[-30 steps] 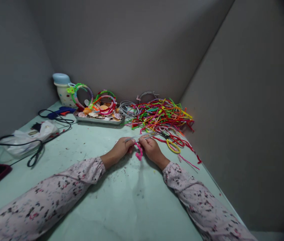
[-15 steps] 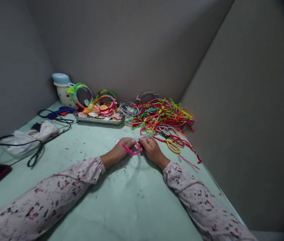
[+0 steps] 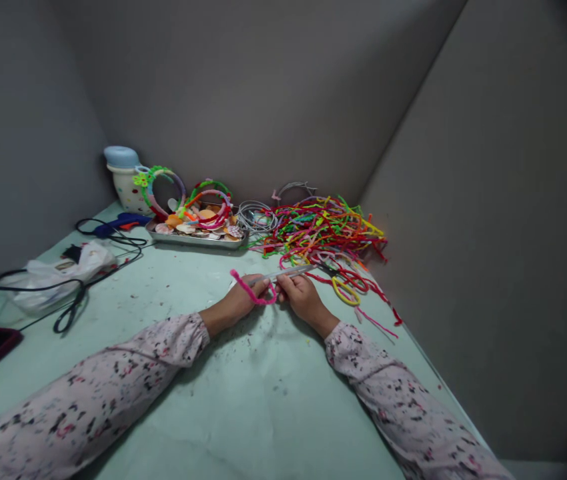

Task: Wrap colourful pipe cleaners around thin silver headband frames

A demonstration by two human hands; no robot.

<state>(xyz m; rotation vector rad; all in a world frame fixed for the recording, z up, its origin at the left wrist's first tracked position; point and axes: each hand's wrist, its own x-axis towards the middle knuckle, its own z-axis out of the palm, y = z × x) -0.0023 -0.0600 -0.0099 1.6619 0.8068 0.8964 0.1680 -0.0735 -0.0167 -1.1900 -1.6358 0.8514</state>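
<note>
The 2 hands meet near the centre of the frame, above the pale green table (image 3: 243, 427). The left hand (image 3: 240, 295) is closed around a thin grey strip (image 3: 291, 272), its thumb pressed along it, with almost no gap between thumb and fingers. The strip slants from that hand up and rightward, past the fingers of the right hand (image 3: 305, 299), its far end near the scissors (image 3: 346, 291). The right hand is also in a narrow pinch, thumb and fingers drawn together on the strip just right of centre. A pink pipe cleaner (image 3: 263, 301) curves between the hands, bent in a hook; its loose end points to the upper left, passing in front of the left hand, and its other end comes close to the right fingertips. Whether those fingertips grip the pipe cleaner too, I cannot tell. Right of upper centre lies a tangled heap of coloured pipe cleaners (image 3: 323, 227), with a coil of grey wire (image 3: 258, 217) at its left and, left of that, a metal tray (image 3: 198, 241) of shells
</note>
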